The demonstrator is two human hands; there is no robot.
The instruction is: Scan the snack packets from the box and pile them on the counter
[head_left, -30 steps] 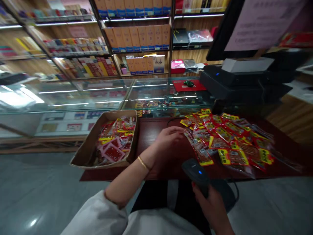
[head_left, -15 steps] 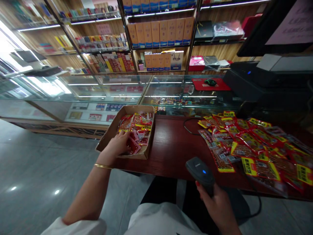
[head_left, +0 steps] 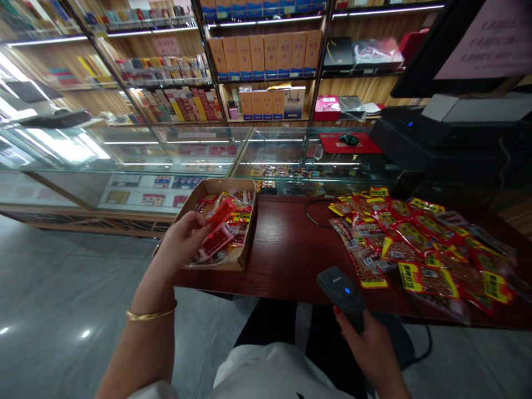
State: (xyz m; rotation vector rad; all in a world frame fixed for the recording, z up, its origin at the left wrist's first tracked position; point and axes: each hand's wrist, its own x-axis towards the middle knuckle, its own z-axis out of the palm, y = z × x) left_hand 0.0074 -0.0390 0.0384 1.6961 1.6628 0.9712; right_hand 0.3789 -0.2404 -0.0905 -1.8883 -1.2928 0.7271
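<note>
Above the left part of an open cardboard box [head_left: 236, 264], my left hand [head_left: 179, 244] pinches a red snack packet [head_left: 222, 214] by one end. More packets lie loose in the box, among them a dark red one [head_left: 216, 240] just under the held packet. My right hand [head_left: 372, 346] is wrapped round the handle of a black barcode scanner [head_left: 341, 291] with a blue light on it. The scanner is held low, near the front edge of the dark red wooden table [head_left: 286, 238].
A spread pile of red and yellow snack packets [head_left: 419, 238] covers the table's right side. Behind stands a glass display counter [head_left: 249, 158] with a red mouse pad [head_left: 332, 143]. A monitor [head_left: 469, 50] and a black machine [head_left: 449, 136] are at the right. A cable [head_left: 313, 216] lies on the table.
My left hand has come up out of the box with a red packet between its fingers. The right hand and scanner have stayed nearly still. The view has shifted slightly.
</note>
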